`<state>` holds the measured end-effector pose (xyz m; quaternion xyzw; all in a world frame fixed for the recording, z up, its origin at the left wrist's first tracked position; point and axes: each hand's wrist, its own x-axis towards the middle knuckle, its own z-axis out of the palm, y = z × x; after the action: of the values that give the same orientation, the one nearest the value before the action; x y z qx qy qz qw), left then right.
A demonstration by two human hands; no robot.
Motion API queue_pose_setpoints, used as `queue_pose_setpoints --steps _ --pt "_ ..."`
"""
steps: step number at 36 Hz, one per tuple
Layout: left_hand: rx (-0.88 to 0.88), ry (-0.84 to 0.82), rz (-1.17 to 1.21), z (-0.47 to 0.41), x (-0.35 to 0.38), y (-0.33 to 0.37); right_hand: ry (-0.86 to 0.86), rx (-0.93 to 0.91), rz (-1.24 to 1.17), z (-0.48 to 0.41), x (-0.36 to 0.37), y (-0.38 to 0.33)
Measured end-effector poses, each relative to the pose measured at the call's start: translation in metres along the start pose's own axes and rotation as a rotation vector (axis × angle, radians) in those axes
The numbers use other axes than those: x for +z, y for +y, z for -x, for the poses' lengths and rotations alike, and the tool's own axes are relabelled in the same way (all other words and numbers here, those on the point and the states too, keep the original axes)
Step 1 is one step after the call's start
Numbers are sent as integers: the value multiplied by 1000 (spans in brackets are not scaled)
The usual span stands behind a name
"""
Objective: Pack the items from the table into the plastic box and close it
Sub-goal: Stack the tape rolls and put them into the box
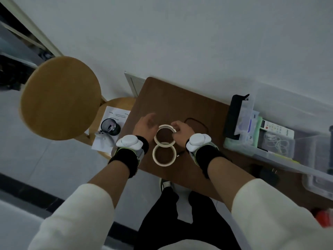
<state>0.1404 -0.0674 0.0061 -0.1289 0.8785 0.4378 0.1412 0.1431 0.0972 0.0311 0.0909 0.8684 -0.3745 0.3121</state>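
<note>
Two cream tape rolls lie on the dark brown table (pixel 162 94). The far tape roll (pixel 156 139) overlaps the near tape roll (pixel 155 158). My right hand (pixel 182 134) pinches the far roll at its right rim. Left of that roll, my left hand (pixel 145 126) hovers with relaxed fingers and holds nothing. A thin black cable (pixel 196 120) loops on the table behind my right hand. The clear plastic box (pixel 281 156) stands open at the right, holding a white remote (pixel 277 129), white cords and packets.
A black clip-like lid part (pixel 234 116) stands at the box's left end. Two round wooden stools (pixel 61 96) stand to the left; the lower one carries a paper sheet, a black mesh cup (pixel 110 126) and a white controller. A white wall runs behind the table.
</note>
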Motion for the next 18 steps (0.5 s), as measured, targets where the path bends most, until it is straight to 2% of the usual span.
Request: queue_pose_setpoints --steps 11,18 --pt "-114 -119 -10 -11 12 -19 -25 24 111 -10 4 10" --pt "-178 -147 8 -13 24 -25 -56 88 81 -20 2 15"
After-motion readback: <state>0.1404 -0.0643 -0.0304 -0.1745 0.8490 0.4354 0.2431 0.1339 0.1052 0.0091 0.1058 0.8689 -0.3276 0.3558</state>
